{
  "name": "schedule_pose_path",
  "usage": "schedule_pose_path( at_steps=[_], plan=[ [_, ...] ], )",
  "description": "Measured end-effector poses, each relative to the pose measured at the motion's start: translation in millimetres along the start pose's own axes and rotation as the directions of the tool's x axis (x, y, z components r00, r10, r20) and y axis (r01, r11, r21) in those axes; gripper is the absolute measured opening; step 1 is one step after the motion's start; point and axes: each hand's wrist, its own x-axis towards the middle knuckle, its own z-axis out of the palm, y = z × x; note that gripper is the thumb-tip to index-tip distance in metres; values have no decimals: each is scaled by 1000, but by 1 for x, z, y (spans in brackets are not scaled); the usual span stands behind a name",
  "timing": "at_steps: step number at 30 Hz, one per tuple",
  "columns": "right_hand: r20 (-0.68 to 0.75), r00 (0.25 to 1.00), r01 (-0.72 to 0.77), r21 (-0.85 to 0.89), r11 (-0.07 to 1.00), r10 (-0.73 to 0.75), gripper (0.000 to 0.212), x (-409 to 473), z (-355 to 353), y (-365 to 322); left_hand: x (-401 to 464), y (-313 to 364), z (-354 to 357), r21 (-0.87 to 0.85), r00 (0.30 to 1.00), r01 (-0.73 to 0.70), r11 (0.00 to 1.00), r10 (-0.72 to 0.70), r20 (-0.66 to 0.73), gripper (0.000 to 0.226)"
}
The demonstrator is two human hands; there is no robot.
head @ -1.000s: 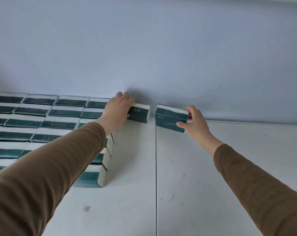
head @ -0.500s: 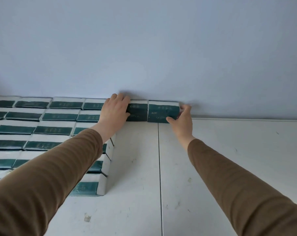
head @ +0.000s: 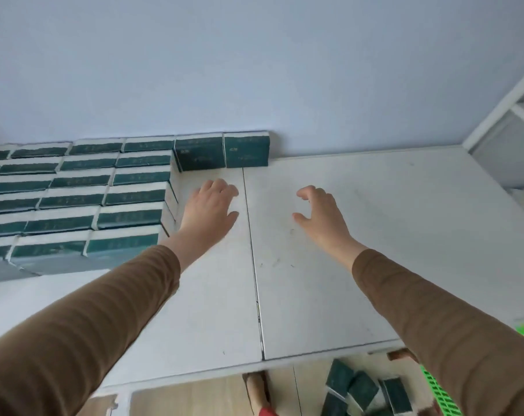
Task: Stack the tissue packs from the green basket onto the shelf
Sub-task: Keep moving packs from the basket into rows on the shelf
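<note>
Head view | left hand (head: 208,210) grip apart, holds nothing | right hand (head: 320,213) likewise, over shelf (head: 374,235)

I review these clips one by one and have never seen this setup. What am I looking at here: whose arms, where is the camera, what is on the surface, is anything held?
One camera, worn on a person's head, looks down over their own arms in brown sleeves. The left hand and right hand hover with relaxed fingers, holding nothing. On the white shelf board dark green and white tissue packs lie in rows; two more stand against the pale wall. Loose packs and a bright green plastic basket show below.
</note>
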Motion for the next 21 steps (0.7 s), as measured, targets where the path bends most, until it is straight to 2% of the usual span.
schedule_pose_path(
  at_steps=[9, 16, 21],
  plan=[
    [-104, 992, -76, -105, 992, 65, 34, -223, -76, 47, -133, 158, 6, -118, 981, -188, 975, 191, 15, 35],
    [-194, 946, -287, -123, 950, 260, 29, -350, -143, 134, -176, 295, 18, -179, 921, -379, 908, 388, 20, 35],
    [-221, 884, -445, -128, 886, 412, 26, -415, -187, 225, -184, 398, 50, -252, 876, -449, 857, 478, 62, 36]
  ],
)
